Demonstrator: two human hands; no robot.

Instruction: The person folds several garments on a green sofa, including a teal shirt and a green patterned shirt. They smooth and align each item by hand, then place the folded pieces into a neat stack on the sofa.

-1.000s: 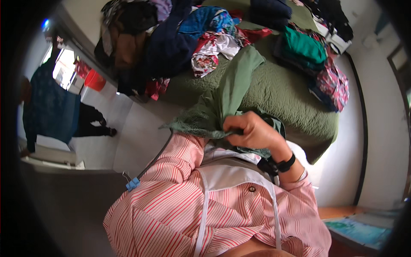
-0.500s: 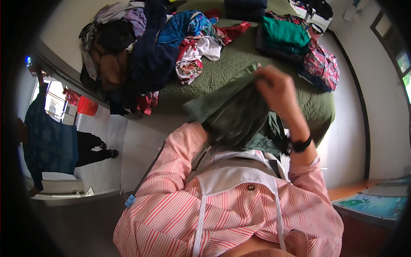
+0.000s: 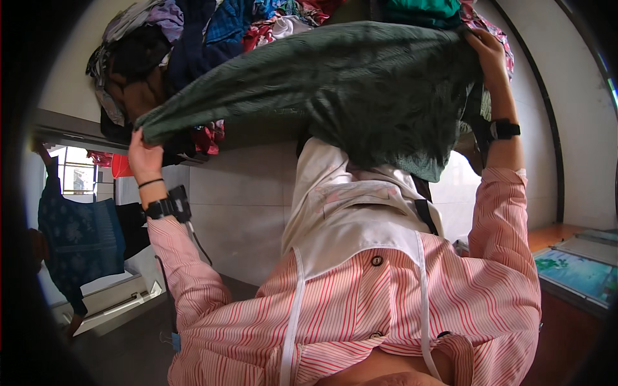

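A dark green patterned garment [image 3: 380,83] hangs stretched between my two hands, in front of my body and over the near side of the bed. My left hand [image 3: 145,157] pinches its narrow end at the far left. At the upper right, my right hand [image 3: 490,58] grips the other end, with the fingers partly behind the cloth. The wide part sags in the middle, and its lower edge falls over my white apron [image 3: 360,215]. What kind of garment it is, I cannot tell.
Loose clothes [image 3: 138,55] lie heaped on the bed at the upper left. A folded bright green garment [image 3: 421,13] and a pink floral one [image 3: 508,61] are at the upper right. Another person [image 3: 84,235] stands at the left, near a red bucket [image 3: 120,166].
My hands have moved wide apart, left hand leftward and right hand up and right. The green garment, bunched before, is now pulled out between them. My view has shifted, so the bed sits higher.
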